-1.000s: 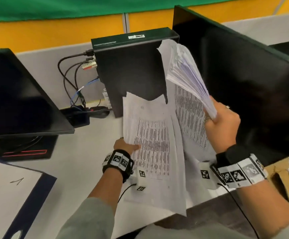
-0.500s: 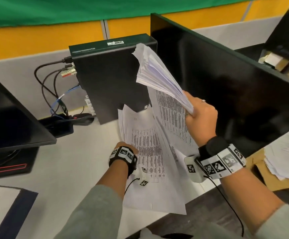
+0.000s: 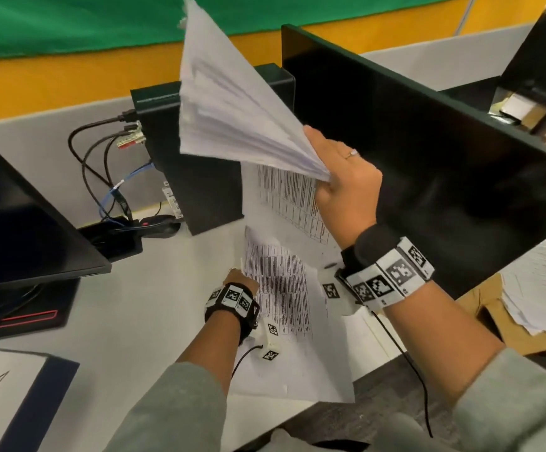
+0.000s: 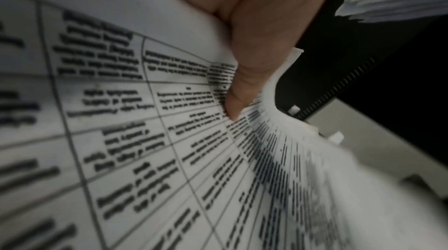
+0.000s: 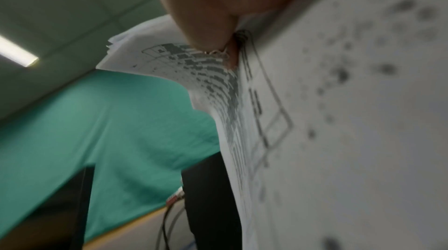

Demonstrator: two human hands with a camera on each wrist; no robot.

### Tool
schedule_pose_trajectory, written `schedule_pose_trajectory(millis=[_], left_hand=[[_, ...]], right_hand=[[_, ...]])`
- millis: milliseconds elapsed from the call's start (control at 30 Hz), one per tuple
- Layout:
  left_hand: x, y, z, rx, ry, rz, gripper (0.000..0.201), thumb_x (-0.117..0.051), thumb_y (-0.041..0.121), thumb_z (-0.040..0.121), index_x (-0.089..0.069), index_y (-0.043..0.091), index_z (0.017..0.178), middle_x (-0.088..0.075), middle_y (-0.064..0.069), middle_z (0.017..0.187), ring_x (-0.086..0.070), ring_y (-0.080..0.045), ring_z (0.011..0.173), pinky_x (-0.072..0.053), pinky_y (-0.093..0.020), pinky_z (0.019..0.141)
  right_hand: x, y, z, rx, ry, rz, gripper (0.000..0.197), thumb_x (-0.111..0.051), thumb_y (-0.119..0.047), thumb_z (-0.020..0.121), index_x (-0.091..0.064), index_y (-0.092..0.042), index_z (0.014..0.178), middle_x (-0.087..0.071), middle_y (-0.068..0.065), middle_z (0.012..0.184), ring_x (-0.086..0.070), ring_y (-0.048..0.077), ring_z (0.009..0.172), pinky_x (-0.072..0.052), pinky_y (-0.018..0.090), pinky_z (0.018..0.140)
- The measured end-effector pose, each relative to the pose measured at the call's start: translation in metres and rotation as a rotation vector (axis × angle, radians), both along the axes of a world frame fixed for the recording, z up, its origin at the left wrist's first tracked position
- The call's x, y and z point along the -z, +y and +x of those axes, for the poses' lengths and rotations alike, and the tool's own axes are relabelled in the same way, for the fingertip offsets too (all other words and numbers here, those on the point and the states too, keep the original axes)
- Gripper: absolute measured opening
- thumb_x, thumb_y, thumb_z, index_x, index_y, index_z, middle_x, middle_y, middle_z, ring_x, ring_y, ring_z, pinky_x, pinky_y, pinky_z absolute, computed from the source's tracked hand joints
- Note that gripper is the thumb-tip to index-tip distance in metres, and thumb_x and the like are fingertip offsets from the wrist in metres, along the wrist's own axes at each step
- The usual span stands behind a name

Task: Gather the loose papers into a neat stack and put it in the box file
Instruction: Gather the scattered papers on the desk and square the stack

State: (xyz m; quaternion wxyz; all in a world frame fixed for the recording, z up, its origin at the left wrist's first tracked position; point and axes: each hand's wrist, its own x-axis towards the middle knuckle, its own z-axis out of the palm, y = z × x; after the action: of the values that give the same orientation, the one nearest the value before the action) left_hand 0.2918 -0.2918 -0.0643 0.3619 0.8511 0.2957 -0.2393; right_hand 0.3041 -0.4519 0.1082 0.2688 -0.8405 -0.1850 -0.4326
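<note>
At twelve o'clock over the desk [image 3: 141,308] my right hand [image 3: 346,187] grips a thick fanned bundle of papers [image 3: 232,102] by one corner, fingers and thumb clenched on it; the sheets splay up and away toward eleven o'clock, edges uneven, nothing squared; the right wrist view shows the thumb bearing on the printed underside. Lower, near six o'clock of that hand, my left hand [image 3: 242,282] grasps a second, thinner lot of printed sheets [image 3: 284,295]; the left wrist view shows the thumb [image 4: 244,81] pinching their face, table text toward me; their near end hangs out over the desk edge.

Progress, as I judge it: gathering is well under way, two handfuls up, not yet joined; no neat stack exists; tapping the edges level remains to do. More loose sheets [image 3: 545,288] lie at three o'clock on brown card, beyond the black monitor [image 3: 428,141]; I cannot tell whether they belong to the job. At eight o'clock a dark blue-edged file [image 3: 37,393] with a white face lies flat; probably the box file, though I cannot tell for certain; nothing is loaded into it.
</note>
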Motion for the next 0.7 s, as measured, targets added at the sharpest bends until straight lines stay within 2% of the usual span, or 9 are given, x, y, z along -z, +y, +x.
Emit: schedule_pose_trajectory(millis=[100, 133, 200, 233, 300, 400, 533, 633, 700], left_hand=[[0.000, 0.017, -0.008, -0.051, -0.022, -0.082, 0.070, -0.065, 0.019, 0.085, -0.027, -0.004, 0.140, -0.039, -0.020, 0.143, -0.043, -0.032, 0.129, -0.039, -0.033, 0.102], [0.001, 0.026, -0.010, -0.077, -0.023, -0.107, 0.073, -0.068, 0.022, 0.083, -0.028, -0.004, 0.139, -0.040, -0.020, 0.143, -0.043, -0.033, 0.129, -0.038, -0.036, 0.104], [0.002, 0.047, -0.016, -0.103, -0.014, -0.134, 0.067, -0.069, 0.023, 0.082, -0.037, -0.004, 0.134, -0.048, -0.019, 0.136, -0.048, -0.033, 0.123, -0.041, -0.036, 0.100], [0.001, 0.057, -0.020, -0.104, -0.005, -0.122, 0.060, -0.067, 0.020, 0.084, -0.040, -0.005, 0.131, -0.051, -0.018, 0.132, -0.051, -0.033, 0.120, -0.041, -0.033, 0.097], [0.002, 0.077, -0.025, -0.123, -0.021, -0.124, 0.054, -0.064, 0.017, 0.085, -0.042, -0.004, 0.129, -0.054, -0.019, 0.129, -0.054, -0.034, 0.116, -0.043, -0.030, 0.096], [-0.002, 0.095, -0.030, -0.151, -0.129, -0.206, 0.055, -0.066, 0.024, 0.083, -0.045, -0.001, 0.128, -0.057, -0.017, 0.126, -0.057, -0.035, 0.111, -0.045, -0.040, 0.099], [-0.036, 0.102, -0.038, -0.165, -0.383, -0.340, 0.038, -0.062, 0.013, 0.086, -0.052, 0.009, 0.122, -0.062, -0.017, 0.117, -0.060, -0.033, 0.107, -0.046, -0.050, 0.097], [-0.073, 0.107, -0.043, -0.185, -0.521, -0.463, 0.032, -0.058, 0.013, 0.089, -0.055, 0.017, 0.121, -0.064, -0.010, 0.117, -0.061, -0.028, 0.106, -0.046, -0.046, 0.096], [-0.095, 0.109, -0.046, -0.251, -0.635, -0.527, 0.036, -0.053, 0.018, 0.092, -0.050, 0.014, 0.128, -0.061, -0.004, 0.118, -0.059, -0.020, 0.103, -0.045, -0.038, 0.095]], right_hand=[[0.007, -0.005, 0.008, -0.077, 0.179, 0.221, 0.035, -0.043, 0.004, 0.072, -0.071, -0.006, 0.090, -0.055, -0.006, 0.058, -0.040, 0.005, 0.055, -0.028, 0.006, 0.054], [0.018, -0.012, 0.012, -0.086, 0.254, 0.294, 0.021, -0.049, 0.005, 0.075, -0.068, -0.004, 0.075, -0.050, -0.005, 0.053, -0.040, 0.008, 0.051, -0.031, 0.015, 0.052], [0.036, -0.024, 0.012, -0.092, 0.481, 0.426, 0.018, -0.061, 0.000, 0.080, -0.058, -0.003, 0.062, -0.056, 0.012, 0.057, -0.051, 0.016, 0.053, -0.042, 0.035, 0.051], [0.045, -0.030, 0.009, -0.125, 0.617, 0.505, 0.014, -0.065, -0.003, 0.081, -0.060, -0.002, 0.067, -0.061, 0.016, 0.067, -0.057, 0.020, 0.061, -0.049, 0.038, 0.058], [0.059, -0.037, 0.000, -0.221, 0.859, 0.670, 0.013, -0.066, -0.006, 0.082, -0.064, 0.000, 0.093, -0.066, 0.010, 0.089, -0.063, 0.013, 0.076, -0.055, 0.027, 0.070], [0.075, -0.041, -0.015, -0.325, 1.099, 0.833, 0.024, -0.062, -0.004, 0.084, -0.060, -0.006, 0.107, -0.065, 0.001, 0.097, -0.065, 0.009, 0.087, -0.055, 0.016, 0.064], [0.085, -0.029, -0.025, -0.411, 1.213, 0.922, 0.023, -0.057, 0.001, 0.086, -0.057, -0.014, 0.103, -0.063, -0.004, 0.093, -0.065, 0.001, 0.077, -0.049, 0.007, 0.057], [0.086, -0.012, -0.021, -0.439, 1.189, 0.951, 0.037, -0.057, 0.003, 0.086, -0.052, -0.006, 0.122, -0.062, -0.008, 0.094, -0.061, 0.000, 0.086, -0.050, 0.006, 0.062], [0.082, 0.000, -0.013, -0.434, 1.167, 1.023, 0.035, -0.056, 0.004, 0.086, -0.052, -0.006, 0.119, -0.062, -0.008, 0.097, -0.061, 0.008, 0.094, -0.052, 0.013, 0.070]])
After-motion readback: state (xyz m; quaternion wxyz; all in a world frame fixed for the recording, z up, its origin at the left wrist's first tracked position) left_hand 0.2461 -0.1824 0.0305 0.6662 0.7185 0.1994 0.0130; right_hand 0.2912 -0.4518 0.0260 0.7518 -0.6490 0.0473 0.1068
